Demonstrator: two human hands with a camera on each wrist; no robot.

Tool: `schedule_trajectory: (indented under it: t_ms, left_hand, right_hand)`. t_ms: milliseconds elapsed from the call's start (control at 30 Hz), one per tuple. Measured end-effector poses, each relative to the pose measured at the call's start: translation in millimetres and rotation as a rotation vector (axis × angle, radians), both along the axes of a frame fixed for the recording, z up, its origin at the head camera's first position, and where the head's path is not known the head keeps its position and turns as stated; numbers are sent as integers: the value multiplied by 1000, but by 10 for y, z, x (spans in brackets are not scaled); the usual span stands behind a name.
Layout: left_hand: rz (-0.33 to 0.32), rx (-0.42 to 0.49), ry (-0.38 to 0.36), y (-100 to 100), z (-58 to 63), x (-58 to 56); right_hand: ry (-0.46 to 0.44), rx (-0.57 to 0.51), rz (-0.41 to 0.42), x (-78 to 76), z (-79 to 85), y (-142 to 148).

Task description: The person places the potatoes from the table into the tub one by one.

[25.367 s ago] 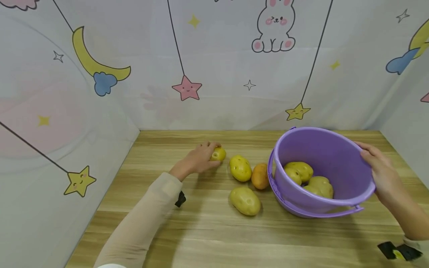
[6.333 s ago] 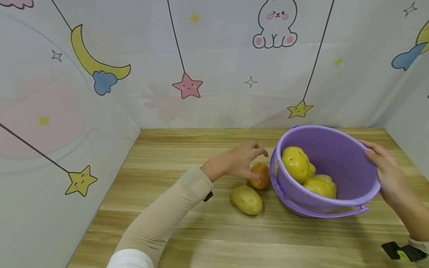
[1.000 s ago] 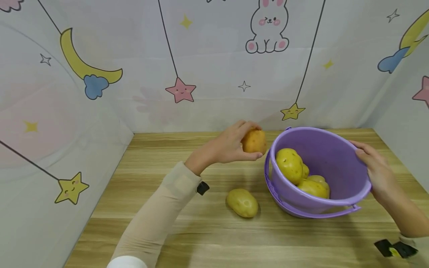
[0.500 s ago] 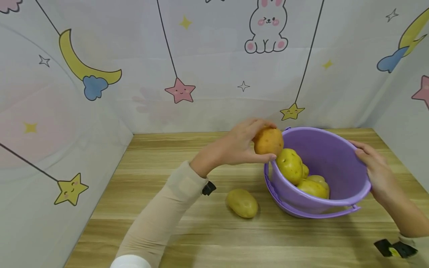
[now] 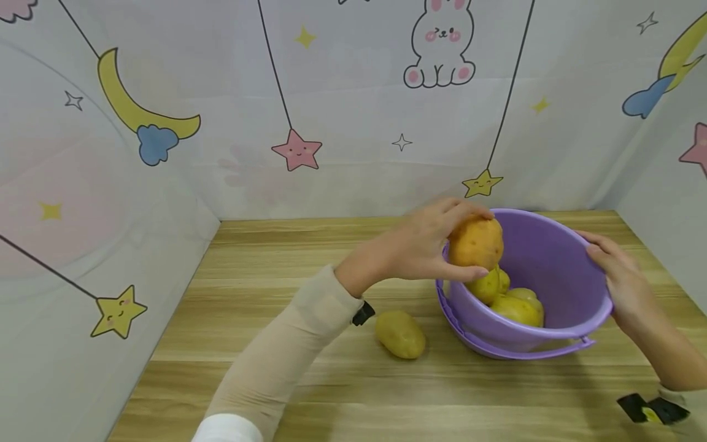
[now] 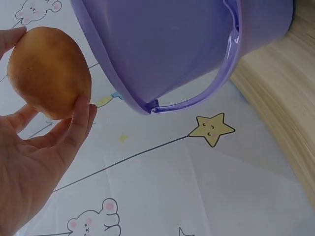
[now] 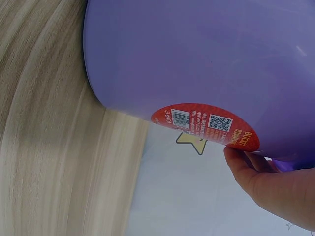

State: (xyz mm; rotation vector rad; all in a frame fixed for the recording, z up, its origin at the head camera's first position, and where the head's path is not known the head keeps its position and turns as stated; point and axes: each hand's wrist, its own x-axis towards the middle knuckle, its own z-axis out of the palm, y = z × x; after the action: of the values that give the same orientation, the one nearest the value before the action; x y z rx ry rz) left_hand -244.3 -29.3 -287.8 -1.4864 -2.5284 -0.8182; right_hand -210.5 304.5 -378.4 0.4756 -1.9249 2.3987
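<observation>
My left hand [image 5: 422, 245] grips an orange-brown potato [image 5: 477, 242] over the left rim of the purple bucket [image 5: 563, 270]. In the left wrist view, fingers and thumb lie round this potato [image 6: 49, 71], beside the bucket's outer wall. Several yellow potatoes [image 5: 516, 309] lie inside the bucket, partly hidden behind the held one. At the bucket's right rim my right hand [image 5: 624, 282] holds on, thumb over the edge; the right wrist view shows its fingers [image 7: 238, 164] by a red label on the outside. One more yellow potato [image 5: 400, 334] rests on the table, left of the bucket.
The bucket's purple handle [image 5: 552, 353] hangs down along its near side. A wood-grain table [image 5: 265, 270] carries everything. White cloth walls [image 5: 353, 184] printed with stars, moons and a rabbit enclose its back and sides.
The orange-brown potato has been picked up from the table and carried right, over the bucket's rim. Earlier, other yellow potatoes went from the table into the bucket. The right hand stays at the rim.
</observation>
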Motion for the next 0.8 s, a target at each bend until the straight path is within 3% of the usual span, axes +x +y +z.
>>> schedule_trajectory:
  t_ms: [300, 800]
  left_hand:
    - [-64, 13, -53, 174, -24, 41]
    - [-87, -35, 52, 294, -70, 22]
  right_hand:
    - [-6, -8, 0, -7, -2, -4]
    - [6, -16, 11, -15, -10, 3]
